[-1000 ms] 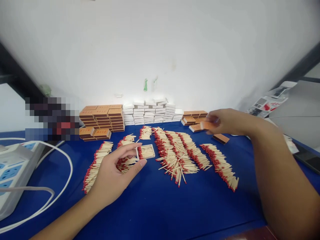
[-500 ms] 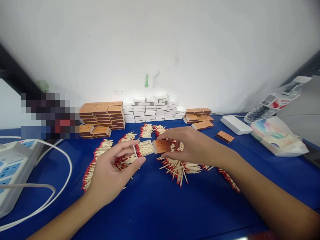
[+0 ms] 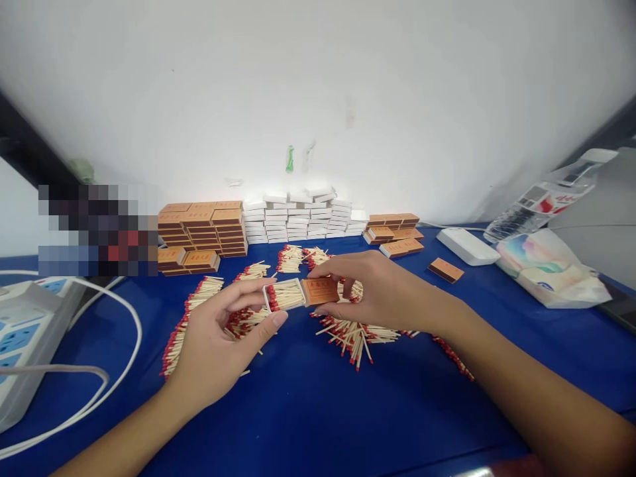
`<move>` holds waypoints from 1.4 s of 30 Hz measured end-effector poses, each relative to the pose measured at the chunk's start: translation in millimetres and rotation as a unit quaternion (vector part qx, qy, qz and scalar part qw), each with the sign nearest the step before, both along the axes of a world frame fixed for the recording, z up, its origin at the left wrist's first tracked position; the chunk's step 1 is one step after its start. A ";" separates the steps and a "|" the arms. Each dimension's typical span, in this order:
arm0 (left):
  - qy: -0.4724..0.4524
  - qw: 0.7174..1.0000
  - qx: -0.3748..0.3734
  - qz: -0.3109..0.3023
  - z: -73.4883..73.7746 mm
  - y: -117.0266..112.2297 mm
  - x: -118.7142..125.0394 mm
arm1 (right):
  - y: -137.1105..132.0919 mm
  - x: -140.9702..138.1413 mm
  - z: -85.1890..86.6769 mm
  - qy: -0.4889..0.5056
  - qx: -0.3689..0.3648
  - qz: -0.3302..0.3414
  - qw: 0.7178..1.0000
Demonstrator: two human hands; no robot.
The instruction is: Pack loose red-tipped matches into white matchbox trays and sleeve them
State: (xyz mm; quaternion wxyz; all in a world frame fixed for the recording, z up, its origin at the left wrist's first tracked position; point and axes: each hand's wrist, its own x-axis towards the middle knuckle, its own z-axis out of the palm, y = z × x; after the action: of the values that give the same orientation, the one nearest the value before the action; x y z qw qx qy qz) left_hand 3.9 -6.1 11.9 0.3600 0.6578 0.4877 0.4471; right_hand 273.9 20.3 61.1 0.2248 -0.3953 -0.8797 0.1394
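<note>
My left hand [image 3: 231,334] grips a white matchbox tray [image 3: 269,299] between thumb and fingers. Red-tipped matches [image 3: 287,295] fill it, heads toward the left. In my right hand [image 3: 370,288] is an orange matchbox sleeve [image 3: 320,291], pinched by its long edges. The tray's right end meets the sleeve's left end; whether it has slipped inside I cannot tell. Beneath and around both hands lie piles of loose matches [image 3: 355,341], with a long row of matches [image 3: 186,328] left of my left hand.
Stacked orange matchboxes [image 3: 213,228] and white trays [image 3: 298,218] stand along the wall. More matchboxes [image 3: 397,232] and a single matchbox [image 3: 446,270] lie right. Beyond are a white box [image 3: 467,246], tissue pack [image 3: 549,268] and bottle [image 3: 539,199]. A power strip [image 3: 32,344] with cables sits left.
The sleeve and tray ends have come closer, closing the small gap between them. Both hands otherwise keep nearly the same position and grip.
</note>
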 end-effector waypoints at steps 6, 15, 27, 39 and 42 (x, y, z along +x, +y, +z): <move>-0.019 1.000 0.006 0.000 2.1 1.2 1.0 | 0.0 -2.2 -6.0 0.003 0.045 0.007 0.999; 0.016 1.000 0.015 -0.002 0.1 2.8 -0.9 | -1.1 -0.5 -4.1 0.036 0.075 0.011 0.996; -0.015 0.997 -0.067 -0.033 0.5 8.2 -0.1 | 2.1 -8.7 -11.6 0.103 0.011 0.023 0.994; 0.018 0.997 -0.021 -0.079 -2.6 6.7 -0.9 | -10.0 -26.5 -22.0 0.114 -0.006 0.088 0.989; 0.015 0.993 -0.016 -0.112 -2.1 5.7 -0.5 | -14.2 -26.8 -19.6 0.105 -0.008 0.118 0.987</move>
State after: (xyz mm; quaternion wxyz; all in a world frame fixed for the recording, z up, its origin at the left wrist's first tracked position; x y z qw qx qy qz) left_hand 3.4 -0.4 9.8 0.4105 0.7092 0.4234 0.3864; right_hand 247.1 6.0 41.5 0.2950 -0.2736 -0.8905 0.2125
